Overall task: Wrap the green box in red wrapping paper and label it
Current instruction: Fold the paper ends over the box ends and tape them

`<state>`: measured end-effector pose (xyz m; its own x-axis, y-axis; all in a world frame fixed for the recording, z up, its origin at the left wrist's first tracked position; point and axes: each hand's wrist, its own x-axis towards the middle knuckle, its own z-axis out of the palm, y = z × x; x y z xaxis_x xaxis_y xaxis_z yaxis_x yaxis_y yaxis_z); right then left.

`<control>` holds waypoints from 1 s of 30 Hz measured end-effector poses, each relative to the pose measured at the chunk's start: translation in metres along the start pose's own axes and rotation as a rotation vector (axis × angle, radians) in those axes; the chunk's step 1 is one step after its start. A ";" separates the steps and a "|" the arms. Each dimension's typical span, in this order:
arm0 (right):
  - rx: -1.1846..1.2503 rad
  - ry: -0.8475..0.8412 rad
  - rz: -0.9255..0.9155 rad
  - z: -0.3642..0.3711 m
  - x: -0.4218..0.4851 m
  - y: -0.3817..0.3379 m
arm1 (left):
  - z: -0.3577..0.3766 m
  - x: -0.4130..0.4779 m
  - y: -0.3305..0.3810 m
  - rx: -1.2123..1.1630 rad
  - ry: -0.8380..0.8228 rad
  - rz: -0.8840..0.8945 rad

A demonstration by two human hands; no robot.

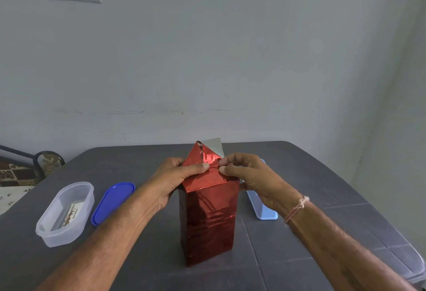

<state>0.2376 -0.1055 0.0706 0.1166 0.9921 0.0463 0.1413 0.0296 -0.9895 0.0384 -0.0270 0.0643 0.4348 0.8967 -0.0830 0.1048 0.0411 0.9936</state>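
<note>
Box stands upright on the table, sides covered in red paper. Left hand and right hand meet at its top, fingers pinching the end flaps. Best to crease each triangle tight against the box edge before folding the far flap down.

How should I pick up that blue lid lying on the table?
Probably pinch the blue lid across its narrow width, near the middle, coming straight down from above. It lies flat and thin on the table, so there is no tall side to wrap fingers around, and the clear tub sits close on its left.
</note>
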 end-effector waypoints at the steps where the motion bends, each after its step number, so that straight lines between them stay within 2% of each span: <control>1: 0.004 0.001 0.003 0.000 0.000 0.000 | 0.000 0.001 0.000 0.004 0.001 0.001; 11: 0.043 0.010 -0.001 0.007 0.002 0.003 | -0.002 0.004 0.004 -0.031 0.002 -0.051; 18: 0.227 0.019 0.027 0.003 0.001 0.013 | 0.001 0.001 -0.002 -0.087 0.058 -0.022; 22: 0.342 0.083 0.066 -0.010 -0.003 0.027 | 0.001 0.000 -0.002 -0.086 0.044 -0.018; 25: 0.214 0.248 0.033 -0.024 -0.011 0.046 | 0.001 0.000 -0.004 -0.079 0.029 -0.028; 28: -0.211 0.601 0.009 -0.048 -0.015 0.071 | 0.000 0.002 -0.005 -0.081 0.024 -0.023; 30: -0.400 0.742 0.088 -0.066 -0.018 0.088 | 0.000 0.003 -0.006 -0.080 0.014 -0.012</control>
<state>0.3125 -0.1284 -0.0085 0.7385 0.6478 0.1871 0.4222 -0.2278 -0.8774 0.0393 -0.0250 0.0585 0.4216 0.9019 -0.0943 0.0375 0.0866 0.9955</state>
